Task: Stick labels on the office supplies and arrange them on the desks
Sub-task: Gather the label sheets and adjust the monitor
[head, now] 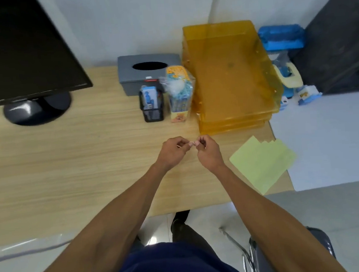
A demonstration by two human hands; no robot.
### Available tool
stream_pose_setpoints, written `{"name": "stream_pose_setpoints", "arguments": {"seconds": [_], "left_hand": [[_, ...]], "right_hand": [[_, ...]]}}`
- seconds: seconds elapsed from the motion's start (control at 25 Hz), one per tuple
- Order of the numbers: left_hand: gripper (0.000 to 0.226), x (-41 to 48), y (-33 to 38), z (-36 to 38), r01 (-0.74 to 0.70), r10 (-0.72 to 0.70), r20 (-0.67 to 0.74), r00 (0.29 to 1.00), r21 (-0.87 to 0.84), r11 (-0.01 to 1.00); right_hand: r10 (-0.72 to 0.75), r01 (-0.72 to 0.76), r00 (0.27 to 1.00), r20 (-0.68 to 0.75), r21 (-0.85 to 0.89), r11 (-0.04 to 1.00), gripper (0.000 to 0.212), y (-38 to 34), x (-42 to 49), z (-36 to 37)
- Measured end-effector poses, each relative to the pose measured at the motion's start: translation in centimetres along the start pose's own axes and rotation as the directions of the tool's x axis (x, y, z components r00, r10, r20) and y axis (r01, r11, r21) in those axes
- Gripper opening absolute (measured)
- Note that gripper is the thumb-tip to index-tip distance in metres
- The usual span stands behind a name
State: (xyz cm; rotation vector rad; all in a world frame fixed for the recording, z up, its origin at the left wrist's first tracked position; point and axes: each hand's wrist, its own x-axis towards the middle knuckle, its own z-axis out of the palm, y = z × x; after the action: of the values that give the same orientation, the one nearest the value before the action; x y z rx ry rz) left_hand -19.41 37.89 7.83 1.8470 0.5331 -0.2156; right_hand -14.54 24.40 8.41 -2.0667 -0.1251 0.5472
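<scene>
The left hand (172,152) and right hand (209,152) meet just above the counter (69,166). Their fingers (199,142) are curled tight and pinch a tiny label (191,143) between them. It is too small to see well. I think the label is being peeled. Go slowly, hold only its edges, and keep the sticky side off the skin. The trays (230,78) and pen cup (151,108) stand near, behind the hands.

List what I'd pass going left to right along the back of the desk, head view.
monitor → grey tissue box → orange tray stack → blue and white supplies, just past the desk's right edge.
</scene>
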Motion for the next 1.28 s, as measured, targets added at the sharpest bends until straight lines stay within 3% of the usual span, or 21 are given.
{"name": "stream_pose_setpoints", "arguments": {"seconds": [0.2, 0.36, 0.44, 0.8, 0.96, 1.28], "left_hand": [[0.019, -3.4, -3.8, -8.0, -0.012, 0.007, -0.081, 0.997, -0.057, 0.998], [0.017, -6.2, -7.7, -14.0, -0.023, 0.011, -0.137, 0.991, -0.086, 0.996], [0.017, -7.4, -9.5, -16.8, -0.026, 0.009, -0.172, 0.985, -0.096, 0.995], [0.015, -9.1, -13.1, -25.1, 0.060, -0.094, -0.295, 0.951, -0.122, 0.991], [0.014, -8.5, -14.5, -28.7, 0.093, -0.133, -0.380, 0.915, -0.122, 0.988], [0.009, -7.0, -17.0, -34.3, 0.106, -0.157, -0.349, 0.924, -0.159, 0.981]], "right_hand": [[-0.046, 0.046, 0.998, 0.052, 0.002, 0.999, 0.012, -4.3, -2.0, 8.2], [0.025, -0.027, 1.000, 0.017, 0.144, 0.989, 0.005, -7.1, -4.2, 15.0], [0.049, -0.058, 0.998, 0.051, 0.182, 0.982, 0.016, -8.3, -4.9, 17.7], [-0.010, -0.002, 0.951, 0.310, 0.037, 0.999, 0.008, -12.7, -2.7, 25.6], [-0.001, -0.049, 0.945, 0.328, 0.143, 0.988, 0.007, -15.1, -1.5, 28.4], [0.029, -0.058, 0.886, 0.462, 0.049, 0.997, 0.012, -17.7, 0.8, 33.9]]}}
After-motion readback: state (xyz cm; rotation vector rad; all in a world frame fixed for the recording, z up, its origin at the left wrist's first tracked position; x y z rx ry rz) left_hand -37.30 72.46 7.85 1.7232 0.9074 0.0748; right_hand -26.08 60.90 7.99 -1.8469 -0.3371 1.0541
